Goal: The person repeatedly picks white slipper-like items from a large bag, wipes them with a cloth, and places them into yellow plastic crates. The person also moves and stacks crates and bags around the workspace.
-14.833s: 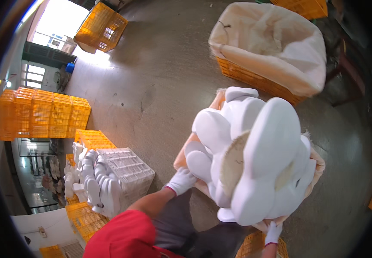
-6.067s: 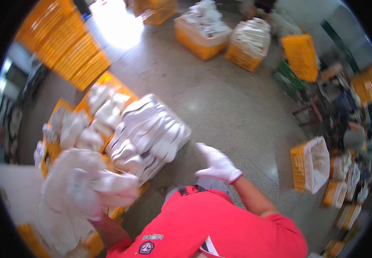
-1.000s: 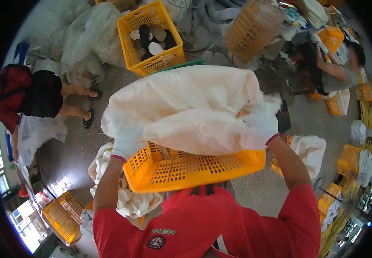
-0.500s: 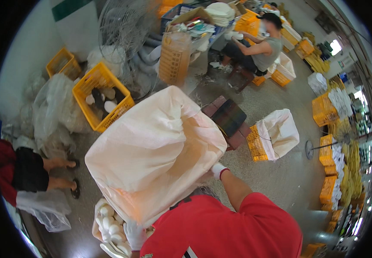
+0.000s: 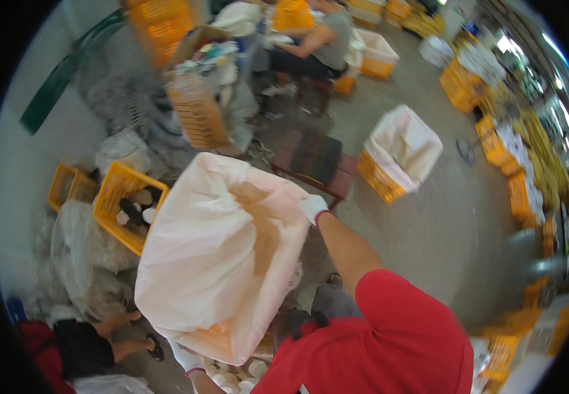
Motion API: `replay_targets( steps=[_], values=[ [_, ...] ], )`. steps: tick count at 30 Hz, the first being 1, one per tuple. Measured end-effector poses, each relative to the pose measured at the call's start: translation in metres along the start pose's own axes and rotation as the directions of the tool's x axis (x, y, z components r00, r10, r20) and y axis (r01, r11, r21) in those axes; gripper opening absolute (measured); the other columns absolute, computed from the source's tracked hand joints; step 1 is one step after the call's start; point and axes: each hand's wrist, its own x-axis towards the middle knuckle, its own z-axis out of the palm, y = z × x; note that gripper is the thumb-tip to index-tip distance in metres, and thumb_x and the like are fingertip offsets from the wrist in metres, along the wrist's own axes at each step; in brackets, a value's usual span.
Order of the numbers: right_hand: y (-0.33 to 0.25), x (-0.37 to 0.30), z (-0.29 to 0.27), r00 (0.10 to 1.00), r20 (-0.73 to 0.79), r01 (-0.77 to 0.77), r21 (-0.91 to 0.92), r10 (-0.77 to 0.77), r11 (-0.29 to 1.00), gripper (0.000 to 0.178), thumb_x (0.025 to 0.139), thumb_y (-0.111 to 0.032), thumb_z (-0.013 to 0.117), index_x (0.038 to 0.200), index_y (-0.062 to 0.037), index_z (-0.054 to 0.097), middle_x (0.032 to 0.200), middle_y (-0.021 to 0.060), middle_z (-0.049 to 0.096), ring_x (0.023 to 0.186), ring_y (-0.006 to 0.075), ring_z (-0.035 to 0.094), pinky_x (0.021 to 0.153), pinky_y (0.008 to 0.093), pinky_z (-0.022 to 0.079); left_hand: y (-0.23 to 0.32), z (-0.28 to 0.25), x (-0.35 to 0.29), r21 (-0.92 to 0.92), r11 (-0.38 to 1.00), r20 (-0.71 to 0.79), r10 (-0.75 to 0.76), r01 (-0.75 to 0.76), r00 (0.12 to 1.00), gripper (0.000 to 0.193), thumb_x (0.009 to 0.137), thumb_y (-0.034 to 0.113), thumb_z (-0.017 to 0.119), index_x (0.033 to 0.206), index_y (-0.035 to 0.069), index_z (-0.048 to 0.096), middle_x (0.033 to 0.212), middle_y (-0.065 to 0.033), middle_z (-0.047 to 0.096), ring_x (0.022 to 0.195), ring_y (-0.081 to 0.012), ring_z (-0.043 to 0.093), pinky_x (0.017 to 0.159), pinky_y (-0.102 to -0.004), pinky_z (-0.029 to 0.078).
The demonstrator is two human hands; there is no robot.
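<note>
A large crate lined with white woven sheeting (image 5: 196,262) is held up in front of my body, tilted. Orange shows through the cloth at its near corner, and the visible inside looks bare. My right hand (image 5: 314,209), in a white glove with a red cuff, grips the upper right rim. At the near left corner my left hand (image 5: 184,358), gloved likewise, holds the crate from beneath, its fingertips partly hidden. White rounded pieces (image 5: 235,375) lie just below the crate, partly covered by it.
A yellow crate with dark and white pieces (image 5: 133,207) stands left. Ahead are a brown stool (image 5: 314,161) and another lined yellow crate (image 5: 399,148). A seated person (image 5: 317,46) works at the back; another person's legs (image 5: 123,338) show lower left. Stacked crates (image 5: 495,138) line the right.
My view has turned right, and the scene has shifted left. The lined crate has swung with me into a more upright angle. Both hands still hold it.
</note>
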Motion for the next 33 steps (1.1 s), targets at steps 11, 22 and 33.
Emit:
replay_targets(
  steps=[11,22,33],
  values=[
    [0.192,-0.390,-0.161,0.672,-0.165,-0.490,0.631,0.722,0.601,0.037,0.085,-0.026,0.075,0.111,0.0005,0.072,0.107,0.0277,0.076,0.101,0.0421,0.075,0.087,0.0487,0.060,0.042,0.214,-0.063,0.783,0.359,0.419,0.297,-0.507,0.858,0.021,0.095,0.006,0.055,0.078,-0.004,0.062,0.078,-0.0014,0.064,0.068,-0.0142,0.055,0.060,-0.0341,0.046],
    [0.497,-0.583,-0.296,0.494,-0.197,-0.471,0.758,0.847,0.451,0.047,0.105,-0.029,0.067,0.139,0.0030,0.070,0.136,0.0206,0.074,0.130,0.0327,0.068,0.111,0.0425,0.053,-0.356,0.770,-0.244,0.667,0.202,0.727,0.036,-0.717,0.686,0.037,0.088,0.027,0.067,0.099,-0.009,0.069,0.086,-0.0260,0.072,0.080,-0.0428,0.071,0.074,-0.0519,0.056],
    [0.221,-0.867,-0.092,0.018,0.235,-0.947,0.316,0.972,-0.058,0.029,0.104,-0.027,0.059,0.116,-0.0095,0.079,0.125,0.0167,0.078,0.122,0.0374,0.073,0.101,0.0474,0.059,-0.641,1.009,-0.172,0.352,0.253,0.841,-0.507,-0.901,0.186,0.084,0.103,0.020,0.071,0.173,0.001,0.028,0.172,-0.0155,0.042,0.154,-0.0287,0.044,0.130,-0.0412,0.037]
  ],
)
